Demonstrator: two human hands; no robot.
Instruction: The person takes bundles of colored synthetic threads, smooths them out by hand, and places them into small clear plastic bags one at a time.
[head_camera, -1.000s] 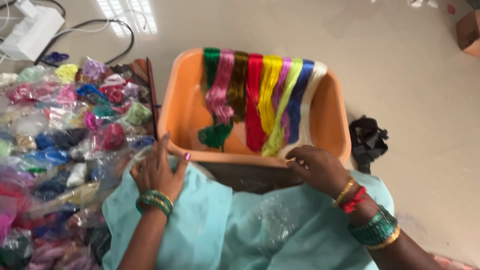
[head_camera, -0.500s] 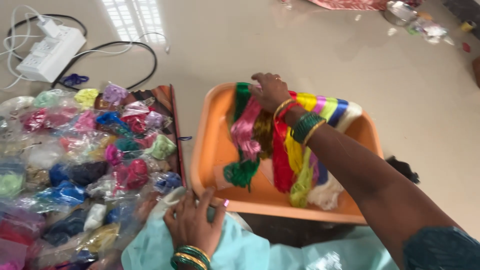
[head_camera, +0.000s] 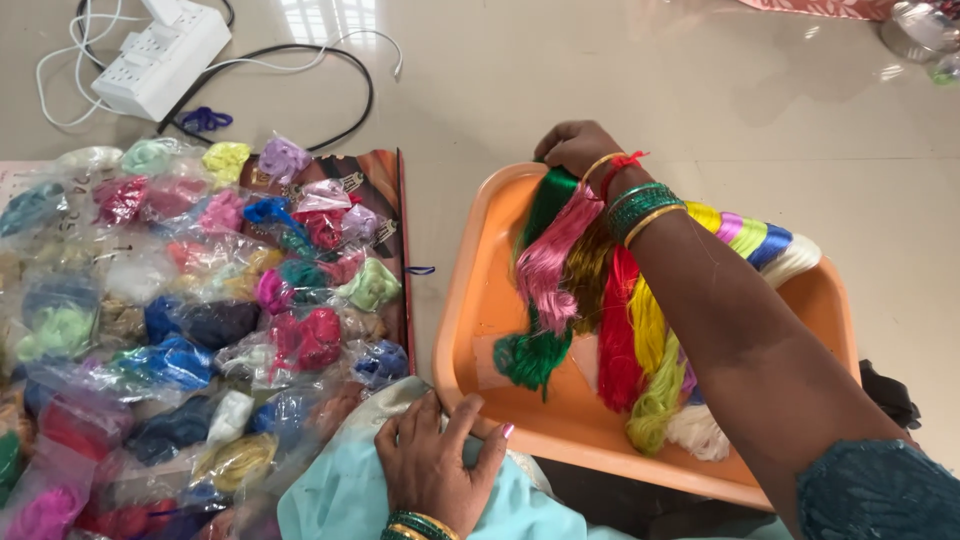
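Thread skeins (head_camera: 600, 300) lie draped over the orange tray (head_camera: 470, 300) rim beneath the right hand (head_camera: 575, 148), fingers curled on their tops; left hand (head_camera: 435, 470), fingers spread, rests flat on teal cloth (head_camera: 340, 495), apparently steadying it.

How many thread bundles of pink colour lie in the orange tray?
1. The pink bundle lies at the tray's left part, over the green bundle, below the right hand. The arm may hide others.

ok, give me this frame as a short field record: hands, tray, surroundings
right hand: at the far rim of the orange tray, on the top ends of the thread skeins
left hand: flat on pale blue cloth, fingers near the tray's near edge
skeins: green, pink, red, yellow, purple, blue, white, side by side
left of tray: bagged thread bundles
floor: white power strip
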